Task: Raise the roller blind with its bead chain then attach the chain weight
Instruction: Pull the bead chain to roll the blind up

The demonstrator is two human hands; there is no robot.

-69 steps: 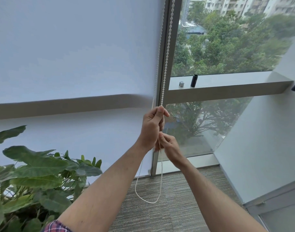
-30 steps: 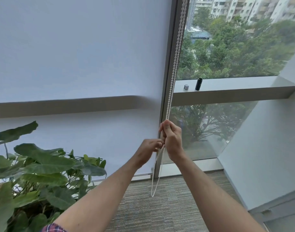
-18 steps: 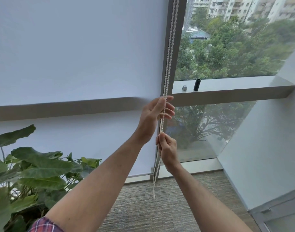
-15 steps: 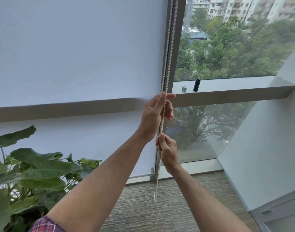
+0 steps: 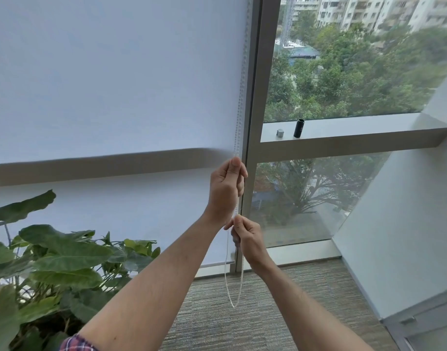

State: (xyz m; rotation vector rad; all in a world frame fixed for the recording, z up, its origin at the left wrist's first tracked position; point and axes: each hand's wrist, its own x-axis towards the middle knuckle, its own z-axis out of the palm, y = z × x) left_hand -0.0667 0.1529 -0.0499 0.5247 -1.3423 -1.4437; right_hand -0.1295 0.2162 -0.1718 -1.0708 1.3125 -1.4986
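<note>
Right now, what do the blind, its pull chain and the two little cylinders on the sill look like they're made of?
Roller blind: matte white woven fabric, probably; light glows through it. Bead chain: small white beads, likely plastic. Black cylinder: matte, plastic or coated metal, unclear. Small silver cylinder: shiny grey, looks metallic.

A broad-leaved green plant (image 5: pixel 52 262) fills the lower left, well to the left of the hands and below them. Striped grey carpet (image 5: pixel 242 325) covers the floor beneath them. Up and to the right of the hands, a grey window ledge (image 5: pixel 356 127) carries a small silver cap (image 5: pixel 280 133) just beside an upright black cylinder (image 5: pixel 298 128). Beyond the glass stand trees (image 5: pixel 356 77) and apartment blocks (image 5: pixel 369 8).
</note>
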